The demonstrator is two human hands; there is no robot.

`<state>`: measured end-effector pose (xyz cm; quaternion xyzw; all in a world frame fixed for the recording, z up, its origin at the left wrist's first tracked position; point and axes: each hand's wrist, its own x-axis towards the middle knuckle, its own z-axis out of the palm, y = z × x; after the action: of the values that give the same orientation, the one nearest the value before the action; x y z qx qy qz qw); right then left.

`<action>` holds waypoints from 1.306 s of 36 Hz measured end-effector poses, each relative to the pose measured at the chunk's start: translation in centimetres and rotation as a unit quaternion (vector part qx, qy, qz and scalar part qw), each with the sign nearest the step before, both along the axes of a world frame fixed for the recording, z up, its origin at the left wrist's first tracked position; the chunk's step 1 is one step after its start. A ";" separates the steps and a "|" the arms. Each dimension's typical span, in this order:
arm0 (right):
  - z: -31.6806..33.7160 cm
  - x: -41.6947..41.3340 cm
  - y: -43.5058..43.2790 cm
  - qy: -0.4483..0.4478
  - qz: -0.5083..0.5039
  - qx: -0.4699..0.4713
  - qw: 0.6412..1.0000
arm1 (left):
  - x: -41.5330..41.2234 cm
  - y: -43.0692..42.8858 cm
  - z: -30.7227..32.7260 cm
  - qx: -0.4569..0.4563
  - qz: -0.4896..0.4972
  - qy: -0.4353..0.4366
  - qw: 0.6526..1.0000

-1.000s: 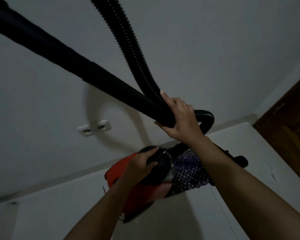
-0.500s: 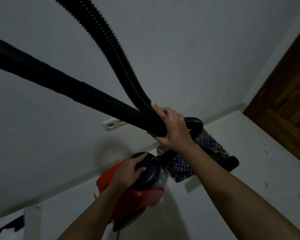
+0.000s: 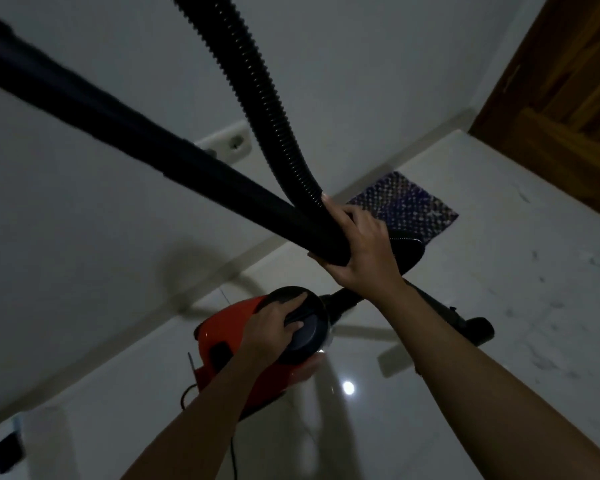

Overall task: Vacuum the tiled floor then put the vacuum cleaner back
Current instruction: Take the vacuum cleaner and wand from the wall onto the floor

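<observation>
The red vacuum cleaner (image 3: 222, 344) hangs just above the white tiled floor (image 3: 499, 271) at the lower middle. My left hand (image 3: 274, 329) grips the handle across its round black top (image 3: 309, 327). My right hand (image 3: 361, 244) holds the rigid black wand (image 3: 136, 129) together with the ribbed black hose (image 3: 253, 91), which rise toward the upper left and top edge. The hose loops behind my right hand, and a black tube end (image 3: 475, 329) sticks out past my right forearm.
A white wall carries a double socket (image 3: 229, 143) close to the floor. A blue patterned mat (image 3: 406, 206) lies at the wall's foot. A wooden door (image 3: 568, 98) fills the upper right. A thin black cord (image 3: 232, 455) trails beneath the vacuum. A dark object (image 3: 4, 452) sits at the lower left.
The view has swung, so the socket, mat and door sit further right and the vacuum lower in frame. The mat, earlier behind the vacuum, now shows in full. Both hands keep their holds.
</observation>
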<state>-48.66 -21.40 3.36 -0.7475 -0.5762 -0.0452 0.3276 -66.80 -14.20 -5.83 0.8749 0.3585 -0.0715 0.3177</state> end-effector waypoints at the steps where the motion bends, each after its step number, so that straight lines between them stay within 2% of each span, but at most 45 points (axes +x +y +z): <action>1: -1.9 -0.1 -0.1 0.002 -0.004 0.002 1.000 | -0.2 -0.1 -1.8 0.003 -0.004 0.003 1.000; 10: -15.1 -0.6 -1.2 -0.023 -0.007 0.007 1.000 | -0.4 -1.7 -16.1 0.015 -0.040 -0.059 0.997; 19: -21.5 -1.0 -0.5 -0.043 -0.008 0.063 0.997 | 1.9 -1.2 -23.8 -0.003 -0.028 -0.131 0.991; 33: -26.1 -2.2 0.0 -0.073 -0.009 0.089 0.993 | 2.1 0.3 -27.5 -0.042 -0.021 -0.155 0.987; 37: -26.7 -2.8 0.8 -0.082 -0.011 0.080 0.993 | 2.0 0.8 -27.4 -0.048 -0.037 -0.131 0.989; 41: -27.4 -3.0 1.7 -0.089 -0.013 0.078 0.993 | 1.7 0.7 -26.9 -0.010 -0.086 -0.127 0.988; 44: -28.0 -3.2 2.2 -0.095 -0.014 0.078 0.992 | 0.2 1.0 -27.1 -0.004 -0.108 -0.167 0.980; 47: -28.4 -3.3 2.8 -0.093 -0.016 0.071 0.993 | -3.0 1.5 -29.0 0.009 0.019 -0.281 0.959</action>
<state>-52.00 -18.59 -25.05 -0.7243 -0.5872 -0.1609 0.3236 -69.77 -12.65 -34.87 0.8554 0.2720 0.1870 0.3992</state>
